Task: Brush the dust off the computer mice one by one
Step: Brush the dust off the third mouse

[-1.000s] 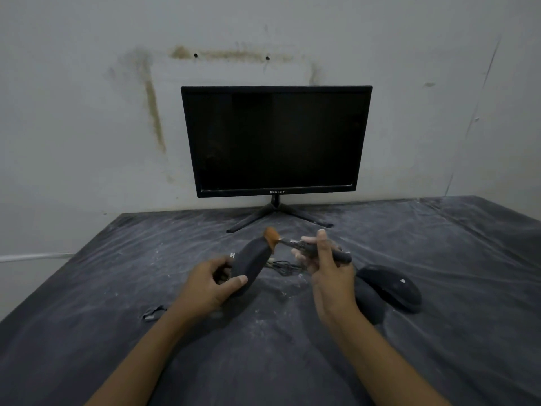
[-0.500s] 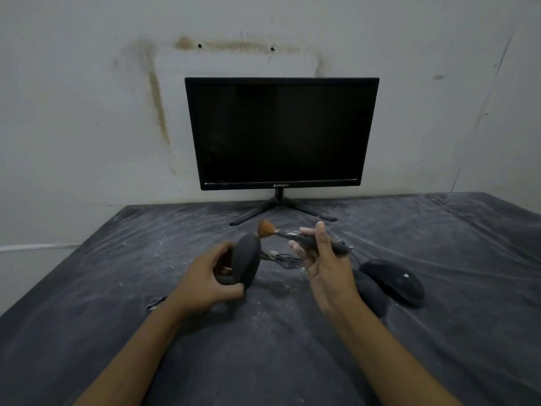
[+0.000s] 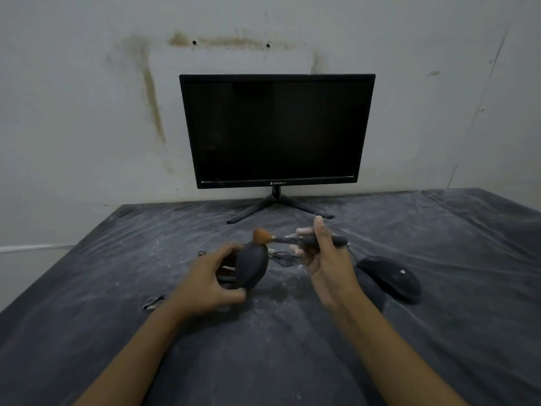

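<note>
My left hand (image 3: 209, 276) grips a dark grey computer mouse (image 3: 252, 265), held on its edge above the table with its back facing right. My right hand (image 3: 325, 259) pinches a small brush (image 3: 304, 239) by its dark handle. The brush's orange bristles (image 3: 260, 235) touch the top end of the held mouse. A second black mouse (image 3: 390, 278) lies on the table to the right of my right hand. Another dark mouse (image 3: 371, 291) sits partly hidden behind my right wrist. A tangled cable (image 3: 282, 257) lies between my hands.
A black monitor (image 3: 276, 130) on a three-legged stand (image 3: 278, 206) stands at the back against the stained wall. The table is covered with a dusty dark sheet (image 3: 117, 288). A small metallic piece (image 3: 152, 303) lies left of my left forearm.
The held mouse has been turned from tilted to more upright on its edge. The brush bristles have stayed at its top end, shifting slightly. The view moved a little.
</note>
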